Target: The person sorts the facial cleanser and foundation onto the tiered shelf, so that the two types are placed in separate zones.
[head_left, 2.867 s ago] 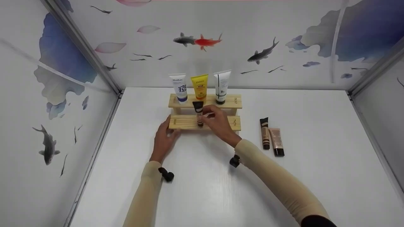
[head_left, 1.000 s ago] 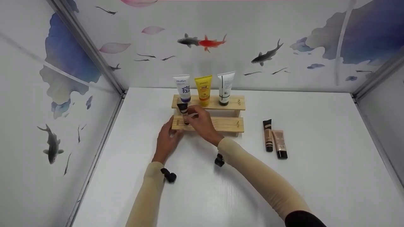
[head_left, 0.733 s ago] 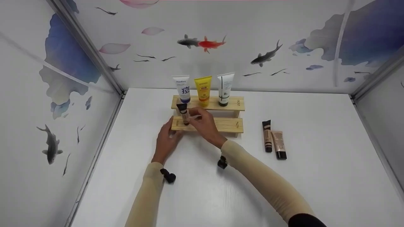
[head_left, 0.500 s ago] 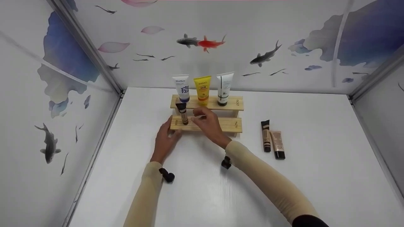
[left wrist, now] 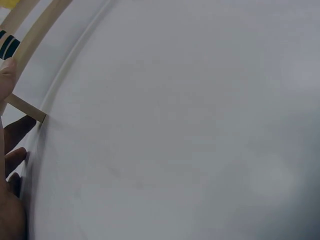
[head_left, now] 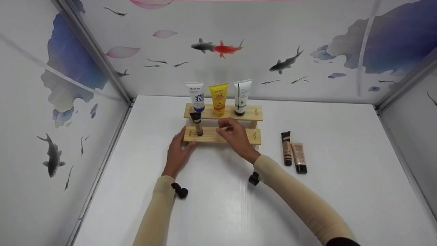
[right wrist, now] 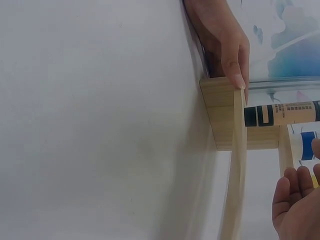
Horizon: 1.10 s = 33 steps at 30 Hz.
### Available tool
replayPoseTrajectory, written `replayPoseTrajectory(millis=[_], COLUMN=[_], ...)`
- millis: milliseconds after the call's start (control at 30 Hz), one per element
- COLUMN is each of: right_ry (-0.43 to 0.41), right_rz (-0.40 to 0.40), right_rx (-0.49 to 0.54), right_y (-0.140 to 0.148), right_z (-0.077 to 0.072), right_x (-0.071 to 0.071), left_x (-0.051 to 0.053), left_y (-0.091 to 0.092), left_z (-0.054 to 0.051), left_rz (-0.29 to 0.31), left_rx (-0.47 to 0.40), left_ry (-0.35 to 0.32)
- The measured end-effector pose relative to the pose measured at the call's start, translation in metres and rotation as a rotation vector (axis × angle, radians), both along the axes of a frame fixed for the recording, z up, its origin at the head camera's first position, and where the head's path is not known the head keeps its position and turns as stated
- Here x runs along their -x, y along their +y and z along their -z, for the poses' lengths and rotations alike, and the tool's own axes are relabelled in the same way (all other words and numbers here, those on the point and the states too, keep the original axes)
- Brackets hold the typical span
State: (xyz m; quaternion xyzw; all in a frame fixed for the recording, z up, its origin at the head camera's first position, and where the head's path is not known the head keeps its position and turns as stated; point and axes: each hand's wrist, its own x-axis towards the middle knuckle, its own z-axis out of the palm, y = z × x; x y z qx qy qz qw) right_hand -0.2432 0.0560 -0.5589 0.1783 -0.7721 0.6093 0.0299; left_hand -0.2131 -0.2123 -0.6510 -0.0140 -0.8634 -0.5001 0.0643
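A two-step wooden rack (head_left: 232,136) stands on the white table. At its left end my left hand (head_left: 178,153) grips the lower step, thumb at the front edge; the left wrist view shows the thumb (left wrist: 7,79) on the wood and fingers beneath. A small black-and-beige tube (head_left: 197,124) stands upright on the lower step near that end. My right hand (head_left: 237,136), holding nothing, hovers over the middle of this step, fingers bent and thumb apart from them. In the right wrist view, the standing tube (right wrist: 295,113) is apart from my right fingers (right wrist: 295,192).
On the upper step stand a white-and-blue tube (head_left: 196,97), a yellow tube (head_left: 219,99) and a white tube with a dark cap (head_left: 242,97). Right of the rack, a black-and-beige tube (head_left: 286,149) and a pinkish tube (head_left: 299,158) lie side by side. A printed wall rises behind.
The small tube was carried left along the lower step and let go near its left end. My right hand has since moved back rightward. My left hand keeps its hold on the rack.
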Motion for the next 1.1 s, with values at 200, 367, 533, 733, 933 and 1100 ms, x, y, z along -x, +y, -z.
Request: replayPoseTrajectory(millis=[200,367,533,733,933,1100], right_ry=[0.016,0.028,0.019,0.037,0.052,0.067], right_rz=[-0.013,-0.008,0.001,0.018,0.046,0.047], right_rx=[0.006,-0.002,-0.021,-0.037,-0.037,-0.027], right_y=[0.015,0.029,0.045,0.062,0.074,0.083], right_z=[0.004,0.006,0.007,0.007,0.005,-0.009], right_x=[-0.004,-0.007,-0.012,-0.015,-0.022,-0.037], left_x=[0.000,0.001,0.001,0.000,0.000,0.000], left_y=[-0.001,0.000,0.001,-0.001,-0.002,-0.001], left_z=[0.000,0.001,-0.001,-0.001,-0.001,-0.002], left_rz=[0.003,0.005,0.009,0.000,0.005,0.003], left_rx=[0.023,0.039,0.047,0.039,0.023,0.043], left_ry=[0.022,0.008,0.013,0.010,-0.001,0.002])
